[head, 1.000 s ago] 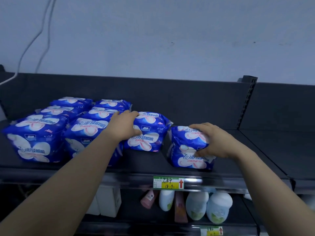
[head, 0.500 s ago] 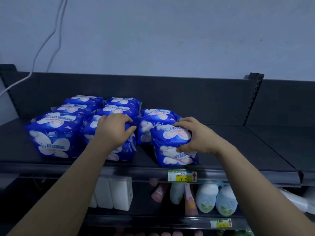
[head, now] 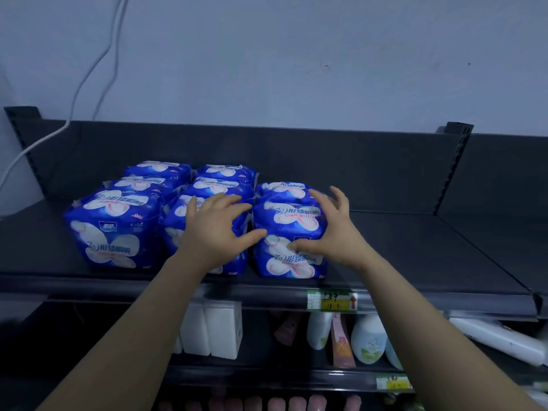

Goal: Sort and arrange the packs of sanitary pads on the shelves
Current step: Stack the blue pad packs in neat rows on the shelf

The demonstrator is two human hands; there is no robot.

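A: At the centre of the frame, what lies on the dark shelf [head: 415,250]?

B: Blue packs of sanitary pads with white flower prints, grouped on the left half of the shelf in three columns running front to back. The left pack [head: 109,229] and the middle pack [head: 178,223] each head a column three deep. The right pack [head: 292,221] has one more pack [head: 281,188] close behind it.

A: Where are the hands?

B: Both forearms reach up from the bottom of the frame. The left hand [head: 213,229] lies flat on the top of the middle pack, fingers spread apart, thumb stretched toward the right pack. The right hand [head: 329,232] is at the right side of the right pack, its fingers fanned wide and raised above the pack's top. Its thumb touches the front face. Neither hand is clamped on anything.

A: And the right pack itself?

B: It stands upright near the shelf's front edge, just beside the middle pack.

A: Anything else?

B: A yellow and green price tag [head: 332,301] on the shelf edge, lower centre. On the shelf beneath are white boxes [head: 213,330] and pale bottles [head: 369,342]. A white cable [head: 89,69] runs down the wall at the upper left.
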